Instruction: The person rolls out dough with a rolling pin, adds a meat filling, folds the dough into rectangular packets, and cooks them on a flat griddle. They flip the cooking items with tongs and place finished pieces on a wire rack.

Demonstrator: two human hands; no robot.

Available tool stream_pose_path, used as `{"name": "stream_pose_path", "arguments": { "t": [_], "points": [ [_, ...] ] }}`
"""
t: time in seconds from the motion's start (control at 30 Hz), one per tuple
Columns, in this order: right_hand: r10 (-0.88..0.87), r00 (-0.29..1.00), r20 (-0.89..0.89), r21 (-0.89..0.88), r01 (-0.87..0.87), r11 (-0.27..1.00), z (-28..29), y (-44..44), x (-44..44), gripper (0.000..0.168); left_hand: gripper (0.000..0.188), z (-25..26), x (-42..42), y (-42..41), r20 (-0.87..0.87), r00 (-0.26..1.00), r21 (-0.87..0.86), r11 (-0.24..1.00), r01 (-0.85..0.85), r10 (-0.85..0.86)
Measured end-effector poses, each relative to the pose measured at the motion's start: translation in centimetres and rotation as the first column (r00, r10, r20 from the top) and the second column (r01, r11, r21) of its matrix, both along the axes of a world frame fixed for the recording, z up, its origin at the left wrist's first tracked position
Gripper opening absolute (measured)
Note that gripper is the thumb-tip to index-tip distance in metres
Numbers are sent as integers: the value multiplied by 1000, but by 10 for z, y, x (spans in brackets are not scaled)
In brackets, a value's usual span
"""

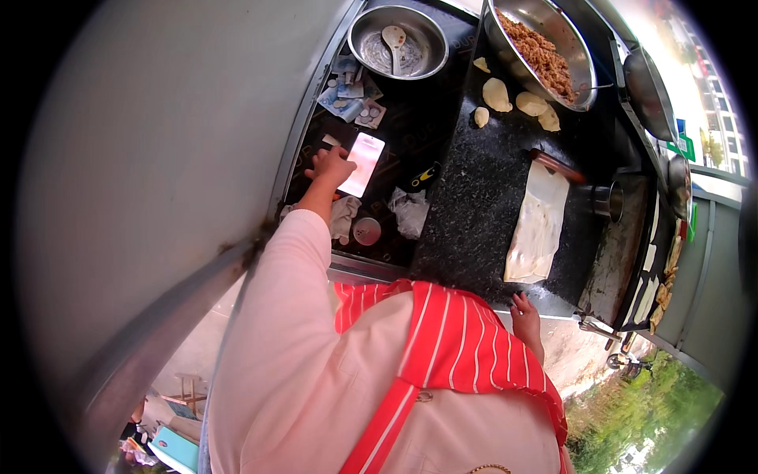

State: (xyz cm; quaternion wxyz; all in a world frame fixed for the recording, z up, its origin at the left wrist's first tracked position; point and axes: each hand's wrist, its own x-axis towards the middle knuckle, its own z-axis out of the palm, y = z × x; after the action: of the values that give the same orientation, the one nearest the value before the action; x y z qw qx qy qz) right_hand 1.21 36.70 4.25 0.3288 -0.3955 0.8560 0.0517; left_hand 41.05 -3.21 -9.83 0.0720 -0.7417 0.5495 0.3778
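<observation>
My left hand [331, 167] reaches over the left side of a smartphone [360, 165] with a lit screen. Its fingers are spread and partly over the phone; whether a fingertip presses the screen is unclear. A small pale slip [331, 140] lies just beyond the fingers. At the front edge of the black stone worktop [468, 237], my right hand [526, 320] hangs with bent fingers apart and nothing visible in it. Just past it lies a long, thin sheet of dough [536, 231], its far end against a wooden rolling pin [556, 166].
Banknotes [343, 102] with coins lie beneath a steel bowl [361, 56] holding a spoon [395, 44]. A large bowl [583, 65] of minced filling [536, 50] tilts beyond several dough pieces [496, 95]. Right stand a metal cup [609, 201] and a griddle [641, 296] with flatbreads. A plastic bag [410, 213] lies centrally.
</observation>
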Motion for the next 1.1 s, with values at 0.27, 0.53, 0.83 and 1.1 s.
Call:
{"name": "stream_pose_path", "arguments": {
  "t": [0.27, 0.53, 0.83, 1.1],
  "points": [
    [19, 1000, 12, 5, -19, 1000, 0, 6, -5, 42, 73, 9, -12, 9, 47, 999, -26, 999, 26, -25],
    [-19, 1000, 21, -12, 19, 1000, 3, 1, -2, 42, 75, 10, -18, 18, 110, 994, -88, 996, 34, -25],
    [-25, 1000, 6, -10, 25, 1000, 1, 2, -2, 41, 75, 10, -18, 17, 125, 992, -81, 996, 32, -22],
    [-40, 999, 11, -19, 40, 999, 2, 0, -1, 40, 75, 9, -19, 18, 136, 990, -87, 995, 47, -35]
  ]
}}
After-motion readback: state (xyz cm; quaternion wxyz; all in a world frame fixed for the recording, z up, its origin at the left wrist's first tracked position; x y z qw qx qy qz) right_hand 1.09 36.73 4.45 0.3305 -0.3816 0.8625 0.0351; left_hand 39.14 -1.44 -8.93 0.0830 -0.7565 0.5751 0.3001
